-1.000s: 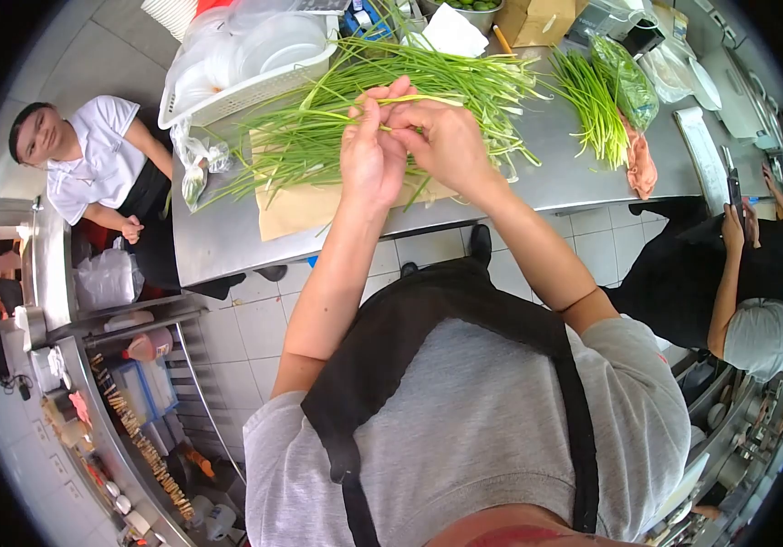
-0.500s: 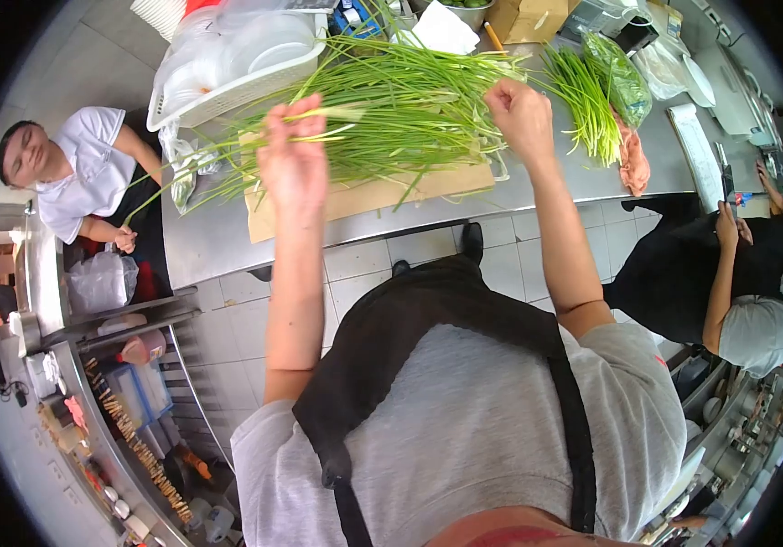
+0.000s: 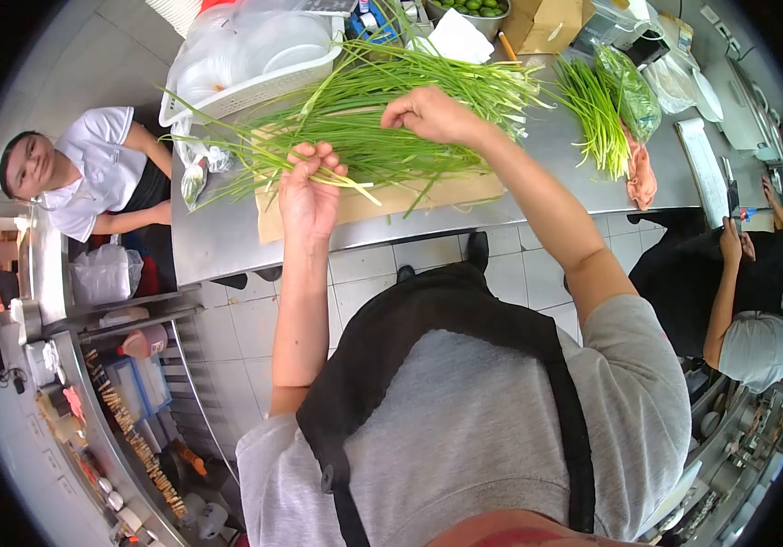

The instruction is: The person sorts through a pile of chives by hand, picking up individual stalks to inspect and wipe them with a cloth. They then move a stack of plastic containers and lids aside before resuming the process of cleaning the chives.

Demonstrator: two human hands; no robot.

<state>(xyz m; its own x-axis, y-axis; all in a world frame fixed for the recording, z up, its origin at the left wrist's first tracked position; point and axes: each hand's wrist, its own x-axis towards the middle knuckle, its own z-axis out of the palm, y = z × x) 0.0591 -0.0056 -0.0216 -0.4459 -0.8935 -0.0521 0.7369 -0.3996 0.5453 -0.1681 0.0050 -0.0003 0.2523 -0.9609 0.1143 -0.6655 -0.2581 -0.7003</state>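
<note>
Left hand (image 3: 309, 191) is clamping a few thin green chive stalks (image 3: 359, 189) near their pale ends, likely keeping them aligned, above the brown cardboard sheet (image 3: 382, 201). Right hand (image 3: 428, 114) is pinching, fingers together, into the loose green chive pile (image 3: 382, 146) spread there.

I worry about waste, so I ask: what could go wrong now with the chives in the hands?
1. The left hand grips a few stalks near the table edge; a loose one might slip to the floor.
2. The right hand reaches into the tangled pile; a pull might drag stalks off the cardboard.
</note>
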